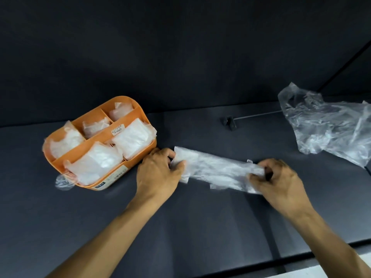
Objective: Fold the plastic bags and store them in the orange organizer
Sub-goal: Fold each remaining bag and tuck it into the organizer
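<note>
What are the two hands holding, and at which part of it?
Both hold one clear plastic bag folded into a long strip on the dark table. The left hand pinches its left end; the right hand grips its right end.

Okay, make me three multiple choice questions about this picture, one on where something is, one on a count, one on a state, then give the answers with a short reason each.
1. The loose crumpled bags lie where?
A far right of the table
B inside the organizer
C under the left hand

2. How many compartments of the orange organizer hold folded bags?
A two
B three
C five

3. The bag strip on the table is
A held at both ends
B lying untouched
C held by one hand only

Answers: 1 A, the pile sits at the right edge. 2 C, all five hold white bundles. 3 A, the left hand and right hand each grip an end.
</note>
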### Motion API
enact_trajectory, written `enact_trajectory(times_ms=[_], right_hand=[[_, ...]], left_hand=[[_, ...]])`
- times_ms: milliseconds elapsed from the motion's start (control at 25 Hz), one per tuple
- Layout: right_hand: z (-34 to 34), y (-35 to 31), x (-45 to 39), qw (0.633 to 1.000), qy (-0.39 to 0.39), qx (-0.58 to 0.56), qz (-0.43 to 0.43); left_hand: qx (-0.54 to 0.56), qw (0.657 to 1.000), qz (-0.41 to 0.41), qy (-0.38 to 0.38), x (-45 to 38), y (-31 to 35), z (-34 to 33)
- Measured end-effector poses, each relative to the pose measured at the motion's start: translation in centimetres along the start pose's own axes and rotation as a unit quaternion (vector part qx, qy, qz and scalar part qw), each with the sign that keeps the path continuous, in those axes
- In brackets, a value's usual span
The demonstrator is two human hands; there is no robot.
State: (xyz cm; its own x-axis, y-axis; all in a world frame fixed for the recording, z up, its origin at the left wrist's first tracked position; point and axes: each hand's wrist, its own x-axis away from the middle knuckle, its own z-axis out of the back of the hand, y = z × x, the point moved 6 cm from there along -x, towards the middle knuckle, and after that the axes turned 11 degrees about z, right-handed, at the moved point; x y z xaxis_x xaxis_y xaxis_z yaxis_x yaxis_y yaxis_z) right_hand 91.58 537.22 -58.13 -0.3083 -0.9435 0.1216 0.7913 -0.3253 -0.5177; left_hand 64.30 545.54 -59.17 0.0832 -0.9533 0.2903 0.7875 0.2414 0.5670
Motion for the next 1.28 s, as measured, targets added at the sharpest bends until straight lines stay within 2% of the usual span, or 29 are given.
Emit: enact_trajectory(times_ms=[80, 160, 200, 280, 360, 440, 480, 560, 640, 680, 720, 800, 880, 1040, 1200, 1280], right_hand=[[-0.1, -0.1, -0.1, 0.998, -0.002, -0.063, 0.015], [-0.1, 0.4, 0.0, 0.985, -0.011, -0.169, -0.011], [-0.2, 0.6, 0.1, 0.968, -0.023, -0.248, -0.041], [-0.7, 0.5, 0.6, 0.909, -0.067, -0.399, -0.102], [-0.6, -0.3, 0.6, 0.865, -0.094, -0.481, -0.109], [0.0, -1.5, -0.3, 0.854, -0.089, -0.509, -0.054], [0.4, -2.0, -1.1, 0.861, -0.077, -0.502, -0.015], [0.9, -3.1, -3.0, 0.894, -0.044, -0.440, 0.071], [0.9, -4.2, -4.4, 0.918, -0.023, -0.369, 0.144], [0.8, -4.4, -4.8, 0.926, -0.017, -0.332, 0.177], [0.7, -4.3, -4.9, 0.933, -0.014, -0.292, 0.208], [0.1, -3.6, -4.7, 0.942, -0.018, -0.215, 0.255], [-0.3, -3.1, -3.5, 0.950, -0.012, -0.128, 0.284], [-0.1, -4.7, 2.0, 0.940, 0.056, -0.020, 0.335], [-4.2, -6.3, 9.5, 0.916, -0.068, 0.019, 0.395], [-5.6, -5.6, 10.5, 0.919, -0.077, 0.053, 0.383]], left_hand=[[0.030, 0.999, 0.013, -0.018, 0.3, -0.3, 0.0], [0.128, 0.990, 0.049, -0.045, 0.8, -1.0, 0.3], [0.197, 0.976, 0.075, -0.056, 1.2, -1.3, 0.5], [0.336, 0.932, 0.112, -0.079, 1.8, -1.8, 1.0], [0.430, 0.893, 0.095, -0.091, 2.4, -1.2, 1.7], [0.492, 0.864, 0.044, -0.102, 3.2, -0.2, 3.1], [0.503, 0.858, 0.008, -0.105, 3.7, 0.2, 4.1], [0.444, 0.884, -0.119, -0.082, 5.3, 1.0, 6.4], [0.256, 0.919, -0.299, -0.029, 7.7, 1.8, 7.3], [0.137, 0.913, -0.384, 0.001, 8.9, 1.9, 6.7], [0.030, 0.891, -0.453, 0.018, 10.0, 1.9, 5.5], [-0.109, 0.841, -0.530, 0.000, 11.2, 0.6, 1.8], [-0.166, 0.825, -0.539, -0.032, 11.8, -0.5, -1.0], [-0.215, 0.832, -0.510, -0.047, 12.4, -0.9, -3.5], [-0.189, 0.841, -0.501, -0.076, 12.7, -0.6, -3.8], [-0.182, 0.853, -0.487, -0.046, 12.4, -1.7, -3.0]])
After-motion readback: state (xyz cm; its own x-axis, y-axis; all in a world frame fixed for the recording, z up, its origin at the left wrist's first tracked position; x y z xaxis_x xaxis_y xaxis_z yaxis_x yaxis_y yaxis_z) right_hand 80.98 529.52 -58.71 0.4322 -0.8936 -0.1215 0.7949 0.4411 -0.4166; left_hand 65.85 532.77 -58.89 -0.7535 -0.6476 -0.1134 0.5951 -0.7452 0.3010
